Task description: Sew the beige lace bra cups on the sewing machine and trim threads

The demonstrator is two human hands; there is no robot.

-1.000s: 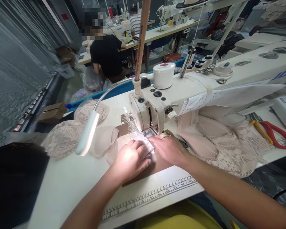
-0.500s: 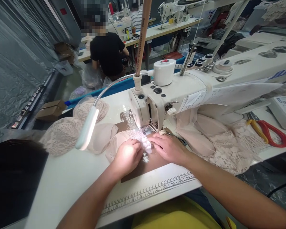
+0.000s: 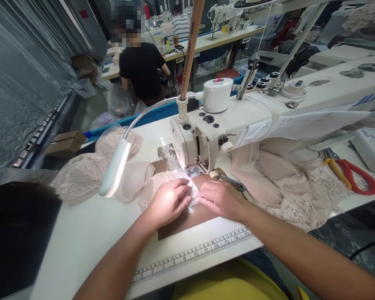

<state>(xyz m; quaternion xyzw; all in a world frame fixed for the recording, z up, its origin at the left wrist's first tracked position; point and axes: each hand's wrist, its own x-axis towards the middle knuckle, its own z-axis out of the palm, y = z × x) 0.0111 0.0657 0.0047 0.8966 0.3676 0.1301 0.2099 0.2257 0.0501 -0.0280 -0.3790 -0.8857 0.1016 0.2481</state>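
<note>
Under the head of a white sewing machine [image 3: 190,139], a piece of pale lace fabric [image 3: 158,183] lies at the needle area, brightly lit. My left hand [image 3: 171,200] is on the lace just left of the needle, with its fingers bent together on the cloth. On the right, my right hand [image 3: 220,198] has its fingers pressed together at the fabric's right edge. Both hands rest over a brown plate [image 3: 175,227] set in the white table. The fabric under my fingertips is partly hidden.
A lamp [image 3: 115,168] on a bent metal neck hangs left of my left hand. Lace cups [image 3: 81,177] lie at the left, more lace fabric [image 3: 296,191] and red-handled scissors [image 3: 359,177] at the right. A person in black [image 3: 142,68] sits beyond.
My right hand has shifted slightly down and left, its fingers more drawn in. My left hand's fingers have moved slightly forward over the lace. The view has shifted a little.
</note>
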